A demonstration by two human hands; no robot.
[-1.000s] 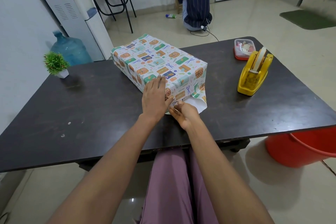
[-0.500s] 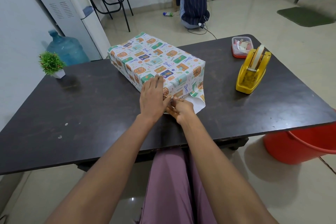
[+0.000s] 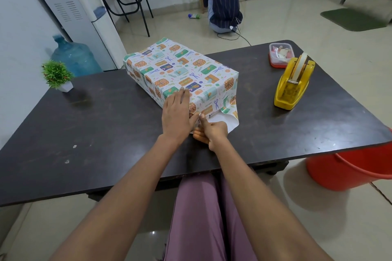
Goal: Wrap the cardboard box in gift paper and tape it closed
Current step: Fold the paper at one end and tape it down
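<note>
While pinching the white underside flap of patterned gift paper [image 3: 224,122] at the box's near end, right hand [image 3: 212,133] curled tight; left hand [image 3: 177,112] pressed flat, fingers straight, atop the paper-wrapped rectangular cardboard box [image 3: 180,72] mid-way across the dark wooden table [image 3: 95,129]. Off right, well apart, yellow plastic tape dispenser [image 3: 293,86]; beyond, red-lidded clear tub [image 3: 280,54]. Far left, small potted green plant [image 3: 57,75].

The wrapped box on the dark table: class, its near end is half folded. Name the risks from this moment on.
1. The left hand lies flat on the gift-wrapped box while the right hand pinches the near flap; letting go could let the fold spring open.
2. The yellow tape dispenser stands off to the right, so fetching tape likely frees a hand.
3. Pulling the flap hard may tear it.
</note>
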